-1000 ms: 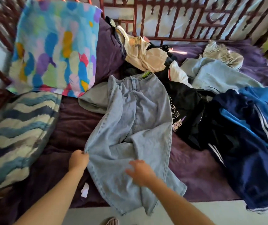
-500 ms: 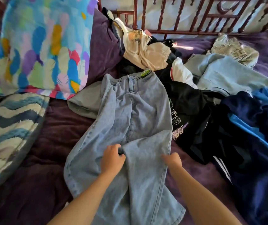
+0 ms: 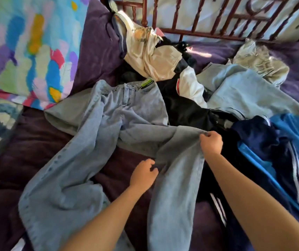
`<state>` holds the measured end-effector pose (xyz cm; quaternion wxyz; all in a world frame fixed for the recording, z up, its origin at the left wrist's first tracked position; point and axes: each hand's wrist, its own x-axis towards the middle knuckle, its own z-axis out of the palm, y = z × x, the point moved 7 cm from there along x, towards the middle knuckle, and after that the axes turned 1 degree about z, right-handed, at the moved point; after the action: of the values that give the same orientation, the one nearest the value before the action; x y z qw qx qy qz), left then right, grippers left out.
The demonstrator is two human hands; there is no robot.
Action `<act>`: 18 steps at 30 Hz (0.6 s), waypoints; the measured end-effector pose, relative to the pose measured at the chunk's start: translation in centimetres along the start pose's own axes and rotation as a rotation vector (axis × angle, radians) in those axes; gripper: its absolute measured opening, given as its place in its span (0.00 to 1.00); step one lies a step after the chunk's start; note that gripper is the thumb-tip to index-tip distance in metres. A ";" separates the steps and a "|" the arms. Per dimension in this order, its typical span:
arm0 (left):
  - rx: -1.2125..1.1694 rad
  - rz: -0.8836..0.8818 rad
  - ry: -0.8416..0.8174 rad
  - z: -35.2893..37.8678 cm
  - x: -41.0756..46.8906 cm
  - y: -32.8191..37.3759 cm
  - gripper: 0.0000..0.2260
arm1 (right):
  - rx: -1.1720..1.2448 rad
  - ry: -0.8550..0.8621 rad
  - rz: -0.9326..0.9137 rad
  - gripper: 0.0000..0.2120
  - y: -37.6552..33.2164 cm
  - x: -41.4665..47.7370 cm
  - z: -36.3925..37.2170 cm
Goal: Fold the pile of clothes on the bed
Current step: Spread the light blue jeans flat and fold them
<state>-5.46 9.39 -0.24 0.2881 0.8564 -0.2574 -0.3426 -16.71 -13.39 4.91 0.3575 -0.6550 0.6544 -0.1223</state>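
At the outer seam of the jeans [image 3: 127, 115], the right hand [image 3: 211, 143] has its fingers curled tight round a bunched fold of denim and holds it raised. Against the inner edge of the same leg, the left hand [image 3: 143, 175] lies with its fingers [image 3: 154, 169] loosely curled on the cloth; motion blur hides whether they pinch it.

Spread on a dark purple blanket [image 3: 36, 142], the jeans have their waistband at the far end and their hems at the near end, so the long axis runs away from the person. Both legs splay into an upside-down V. One leg slants straight off to the left. The held leg runs sideways from the crotch to the right hand, then bends and drops toward the person. The denim is pale, washed blue, soft and rumpled, with a green tag [image 3: 147, 83] at the waistband.

Under the jeans' left hip pokes a flat grey garment [image 3: 68, 113]. Beyond the waistband lies a crumpled cream garment [image 3: 154, 58]. Right of the jeans, touching them, sits a black garment [image 3: 185, 109], and farther right a glossy blue jacket [image 3: 290, 160] with white stripes. Left of the jeans leans a pillow [image 3: 27, 51] with bright painted patches.
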 end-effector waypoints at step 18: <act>0.218 0.025 0.335 -22.7 15.1 0.0 0.09 | -0.411 -0.104 -0.174 0.18 -14.7 1.5 7.3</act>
<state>20.76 6.92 6.73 0.2368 0.9242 -0.2521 -0.1620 -0.64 -14.20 8.48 0.2377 -0.7735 0.5873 0.0172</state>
